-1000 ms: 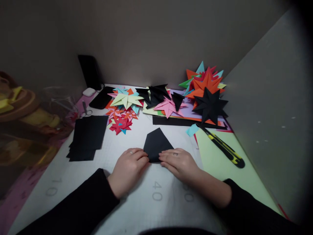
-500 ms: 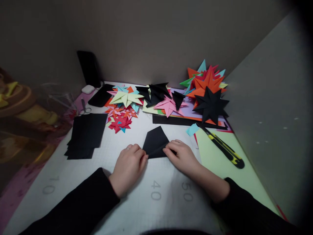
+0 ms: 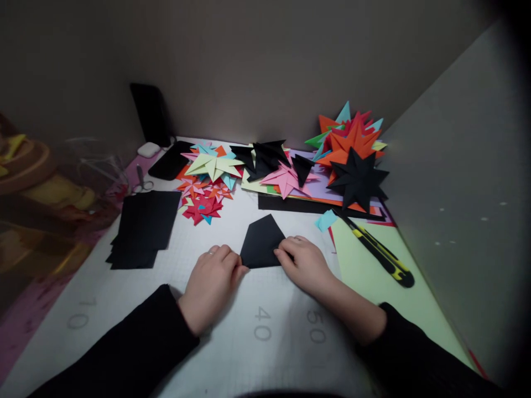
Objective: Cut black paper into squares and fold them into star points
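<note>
A folded piece of black paper (image 3: 263, 242) lies on the white gridded mat, its peak pointing away from me. My left hand (image 3: 212, 282) has its fingers closed at the paper's lower left corner. At the right edge, my right hand (image 3: 305, 264) pinches the paper between thumb and curled fingers. To the left lies a stack of black paper sheets (image 3: 148, 224). Beyond the paper are folded black pieces (image 3: 267, 159), a pink paper star (image 3: 286, 178) and red stars (image 3: 203, 206).
A yellow and black cutter (image 3: 384, 256) rests on pale green paper (image 3: 385, 298) at the right. Large paper stars (image 3: 360, 179) are piled at the back right. Scissors (image 3: 143, 181), a white case (image 3: 148, 150) and a dark phone (image 3: 170, 160) sit back left.
The crease across the black paper's lower part no longer shows, and that part looks flatter. My left hand has shifted slightly left; my right hand has barely moved.
</note>
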The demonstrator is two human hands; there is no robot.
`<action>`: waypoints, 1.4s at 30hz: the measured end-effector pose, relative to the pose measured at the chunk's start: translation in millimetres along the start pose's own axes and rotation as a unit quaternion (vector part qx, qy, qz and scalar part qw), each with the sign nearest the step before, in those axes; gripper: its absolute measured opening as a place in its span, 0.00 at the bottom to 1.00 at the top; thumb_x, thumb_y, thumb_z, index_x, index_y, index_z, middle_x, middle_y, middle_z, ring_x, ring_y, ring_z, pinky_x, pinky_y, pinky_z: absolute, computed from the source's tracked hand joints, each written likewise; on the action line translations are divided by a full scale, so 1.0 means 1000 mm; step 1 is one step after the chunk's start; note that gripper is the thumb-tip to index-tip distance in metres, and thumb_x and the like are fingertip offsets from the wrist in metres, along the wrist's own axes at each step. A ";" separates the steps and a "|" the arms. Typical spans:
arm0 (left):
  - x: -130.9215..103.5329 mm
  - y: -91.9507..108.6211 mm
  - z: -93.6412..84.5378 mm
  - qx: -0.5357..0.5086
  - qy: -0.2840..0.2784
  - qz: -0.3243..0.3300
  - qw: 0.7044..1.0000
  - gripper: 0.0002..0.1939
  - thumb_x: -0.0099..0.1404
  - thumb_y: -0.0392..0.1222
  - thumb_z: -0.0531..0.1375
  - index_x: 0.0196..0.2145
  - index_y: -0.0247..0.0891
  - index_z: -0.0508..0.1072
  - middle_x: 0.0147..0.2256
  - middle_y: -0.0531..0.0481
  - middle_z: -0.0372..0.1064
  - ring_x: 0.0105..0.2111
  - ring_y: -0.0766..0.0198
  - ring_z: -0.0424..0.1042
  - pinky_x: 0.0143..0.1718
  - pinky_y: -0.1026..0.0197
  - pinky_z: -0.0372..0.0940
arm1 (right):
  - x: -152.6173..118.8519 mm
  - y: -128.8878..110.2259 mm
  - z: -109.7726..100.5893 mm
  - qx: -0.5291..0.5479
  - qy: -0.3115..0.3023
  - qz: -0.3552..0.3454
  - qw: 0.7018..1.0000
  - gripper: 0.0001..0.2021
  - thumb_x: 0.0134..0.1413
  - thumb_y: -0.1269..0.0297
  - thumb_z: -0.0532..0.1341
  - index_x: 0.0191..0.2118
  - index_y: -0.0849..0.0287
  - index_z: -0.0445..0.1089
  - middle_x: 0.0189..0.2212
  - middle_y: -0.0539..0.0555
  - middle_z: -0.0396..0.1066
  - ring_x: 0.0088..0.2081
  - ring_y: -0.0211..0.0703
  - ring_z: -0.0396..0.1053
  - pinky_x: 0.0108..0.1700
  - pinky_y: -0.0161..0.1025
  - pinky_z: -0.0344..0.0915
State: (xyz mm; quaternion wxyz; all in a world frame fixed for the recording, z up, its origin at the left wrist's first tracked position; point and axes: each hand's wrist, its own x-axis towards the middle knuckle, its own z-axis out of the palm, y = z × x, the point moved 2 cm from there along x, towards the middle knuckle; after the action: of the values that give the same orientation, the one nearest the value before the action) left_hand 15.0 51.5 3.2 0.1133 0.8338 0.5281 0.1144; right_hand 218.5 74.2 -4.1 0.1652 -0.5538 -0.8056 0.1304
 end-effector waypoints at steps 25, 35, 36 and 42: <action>0.012 0.007 -0.005 -0.085 -0.004 -0.016 0.996 0.10 0.65 0.42 0.54 0.28 0.38 0.71 0.31 0.48 0.66 0.33 0.59 0.65 0.36 0.55 0.61 | 0.000 0.000 0.003 -0.029 -0.017 0.007 0.999 0.10 0.58 0.67 0.54 0.25 0.57 0.62 0.24 0.52 0.67 0.32 0.44 0.64 0.35 0.39 0.56; 0.019 0.012 -0.001 -0.004 -0.029 -0.027 0.999 0.12 0.65 0.40 0.52 0.28 0.37 0.72 0.29 0.46 0.66 0.32 0.56 0.64 0.35 0.54 0.60 | 0.006 -0.002 0.000 -0.042 -0.018 0.050 0.998 0.10 0.57 0.65 0.55 0.25 0.56 0.63 0.26 0.52 0.69 0.32 0.45 0.65 0.33 0.39 0.55; 0.019 0.013 -0.001 0.001 -0.033 -0.027 0.999 0.12 0.65 0.41 0.52 0.28 0.37 0.72 0.29 0.46 0.66 0.32 0.56 0.64 0.35 0.54 0.60 | 0.007 -0.003 0.000 -0.042 -0.020 0.054 0.997 0.10 0.57 0.65 0.55 0.25 0.56 0.63 0.26 0.52 0.69 0.32 0.44 0.65 0.33 0.39 0.55; 0.021 0.014 -0.003 0.022 -0.057 -0.043 0.997 0.12 0.65 0.41 0.53 0.28 0.37 0.72 0.30 0.47 0.67 0.33 0.57 0.65 0.36 0.55 0.60 | 0.008 -0.004 -0.001 -0.058 -0.049 0.080 0.994 0.10 0.57 0.65 0.55 0.26 0.57 0.64 0.28 0.52 0.70 0.34 0.44 0.66 0.34 0.38 0.53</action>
State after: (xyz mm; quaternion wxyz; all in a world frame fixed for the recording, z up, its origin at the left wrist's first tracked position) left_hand 34.5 64.6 11.7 0.1296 0.8180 0.5581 0.0505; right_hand 212.7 80.5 -0.5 0.0825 -0.6181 -0.7721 0.1229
